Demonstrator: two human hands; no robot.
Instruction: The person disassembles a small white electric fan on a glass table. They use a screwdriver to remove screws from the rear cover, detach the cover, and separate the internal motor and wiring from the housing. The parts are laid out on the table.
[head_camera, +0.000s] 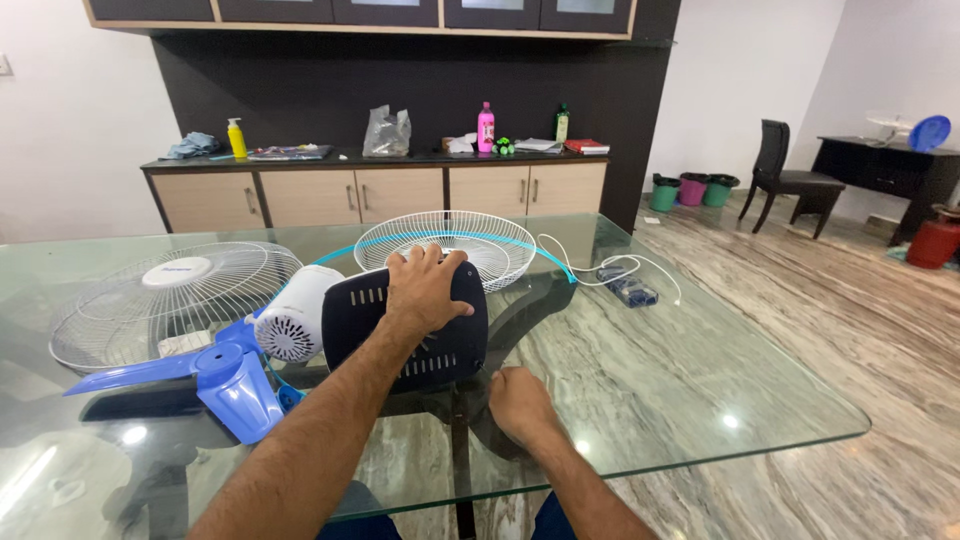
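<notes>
Glass forms the surface (700, 400), and nearest its edge the right hand (520, 403) rests on it as a loose fist, holding nothing. Beyond it, the left hand (425, 290) spreads wide over the dark fan base (400, 345), beside the white motor (295, 320) and blue blades (225, 380). Two wire grilles (445, 245) lie farther back.

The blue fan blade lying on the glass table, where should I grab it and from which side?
Grip the blue fan blade at its central hub, coming down from above on the near side. The hub is the thickest, roundest part; the thin blades splay outward. The left hand rests on the dark motor housing just right of it, so a reach from the near-left edge looks least obstructed.
</notes>
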